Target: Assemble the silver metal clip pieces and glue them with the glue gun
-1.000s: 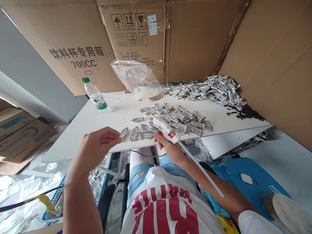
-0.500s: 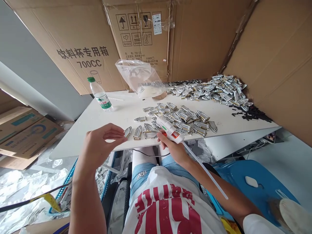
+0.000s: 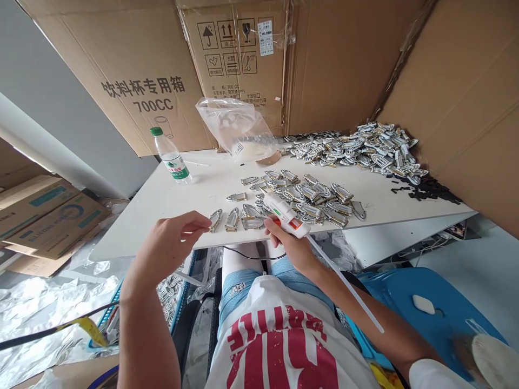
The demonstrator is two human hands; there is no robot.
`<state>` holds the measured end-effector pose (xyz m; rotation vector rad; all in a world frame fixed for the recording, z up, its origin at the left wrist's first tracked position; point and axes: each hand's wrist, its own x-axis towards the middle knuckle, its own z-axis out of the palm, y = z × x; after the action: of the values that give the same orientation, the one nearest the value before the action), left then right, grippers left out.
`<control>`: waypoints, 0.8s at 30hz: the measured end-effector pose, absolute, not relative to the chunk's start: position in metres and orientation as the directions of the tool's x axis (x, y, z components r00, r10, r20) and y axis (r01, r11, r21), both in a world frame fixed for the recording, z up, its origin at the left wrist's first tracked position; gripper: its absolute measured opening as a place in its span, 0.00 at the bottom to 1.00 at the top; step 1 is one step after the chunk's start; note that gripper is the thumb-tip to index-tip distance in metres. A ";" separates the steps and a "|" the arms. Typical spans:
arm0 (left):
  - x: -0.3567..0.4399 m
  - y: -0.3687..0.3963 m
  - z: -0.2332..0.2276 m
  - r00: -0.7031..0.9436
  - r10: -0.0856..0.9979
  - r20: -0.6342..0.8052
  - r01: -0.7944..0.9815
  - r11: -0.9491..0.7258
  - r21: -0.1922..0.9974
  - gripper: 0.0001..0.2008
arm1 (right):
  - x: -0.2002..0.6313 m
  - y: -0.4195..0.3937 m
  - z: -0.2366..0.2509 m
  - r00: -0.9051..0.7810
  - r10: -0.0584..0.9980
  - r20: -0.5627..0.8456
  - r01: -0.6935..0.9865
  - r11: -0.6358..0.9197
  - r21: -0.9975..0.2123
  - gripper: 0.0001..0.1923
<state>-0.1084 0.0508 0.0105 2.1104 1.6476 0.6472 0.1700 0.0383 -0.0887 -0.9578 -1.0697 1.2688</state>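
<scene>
My right hand (image 3: 290,247) grips a white glue gun (image 3: 286,215) with an orange trigger; a long clear glue stick (image 3: 344,283) juts from its back toward my lap. Its nozzle points at several small silver metal clips (image 3: 237,219) lined up near the front edge of the white table (image 3: 154,216). My left hand (image 3: 172,243) hovers at that edge with thumb and fingertips pinched together beside the leftmost clip (image 3: 215,219); whether it holds anything is unclear. A loose spread of clips (image 3: 312,197) lies just beyond the gun.
A bigger heap of clips (image 3: 360,148) and black bits (image 3: 430,190) sit at the far right. A water bottle (image 3: 170,156) and a clear plastic bag (image 3: 237,129) stand by the cardboard boxes (image 3: 141,70). A blue stool (image 3: 425,308) is on my right; a crate of clips (image 3: 170,292) sits under the table.
My left hand briefly opened its fingers, then pinched them again next to the leftmost clip. The view shifted slightly; the glue gun stayed over the row of clips.
</scene>
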 end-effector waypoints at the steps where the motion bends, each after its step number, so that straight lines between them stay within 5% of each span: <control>1: -0.111 0.051 0.010 0.190 0.976 0.102 0.807 -0.215 0.550 0.12 | 0.170 0.038 -0.088 -0.003 0.997 0.082 -0.249 0.079 -0.965 0.18; 9: -0.123 0.051 0.009 0.030 0.999 0.035 0.843 -0.044 0.537 0.14 | 0.170 0.037 -0.088 0.005 0.998 0.065 -0.229 0.064 -0.971 0.19; 17: -0.120 0.049 0.018 -0.045 0.990 0.132 0.928 -0.007 0.373 0.08 | 0.170 0.036 -0.086 -0.005 0.997 0.080 -0.228 0.077 -0.971 0.19; 24: -0.150 0.048 0.004 -0.141 0.988 0.063 0.975 0.128 0.181 0.07 | 0.171 0.036 -0.088 -0.001 0.995 0.096 -0.193 0.094 -0.977 0.20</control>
<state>-0.1497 0.0476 0.0036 2.0100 2.3039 0.2749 0.1709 0.0362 -0.0879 -0.9921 -1.1163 1.2318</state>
